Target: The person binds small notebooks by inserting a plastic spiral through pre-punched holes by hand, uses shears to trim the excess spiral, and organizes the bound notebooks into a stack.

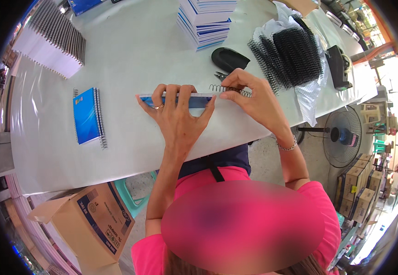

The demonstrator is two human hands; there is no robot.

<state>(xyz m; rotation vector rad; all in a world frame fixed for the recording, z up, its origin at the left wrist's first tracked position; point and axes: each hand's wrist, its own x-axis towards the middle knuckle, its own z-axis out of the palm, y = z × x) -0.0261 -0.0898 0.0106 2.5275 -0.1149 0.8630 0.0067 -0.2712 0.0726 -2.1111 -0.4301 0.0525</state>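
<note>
My left hand (pixel 177 114) is closed over a thin blue notebook (pixel 200 101), its fingers spread along the length and the notebook's white page edge facing up. At the notebook's right end, my right hand (pixel 256 98) pinches a black spiral binding coil (pixel 215 87) between thumb and fingers. The coil's free end points left, along the notebook's far edge; whether it has entered the holes cannot be made out. Just beyond the right hand lie the dark jaws of a small plier-like tool (pixel 220 76), partly hidden, beside a rounded black object (pixel 229 59).
A blue spiral-bound notebook (pixel 86 114) lies to the left, a coil end sticking out. Bound notebooks (pixel 52 43) stack at far left, booklets (pixel 206 27) at the back. Black coils (pixel 297 59) and a black tape dispenser (pixel 338 68) sit right. A cardboard box (pixel 87 220) stands below the table.
</note>
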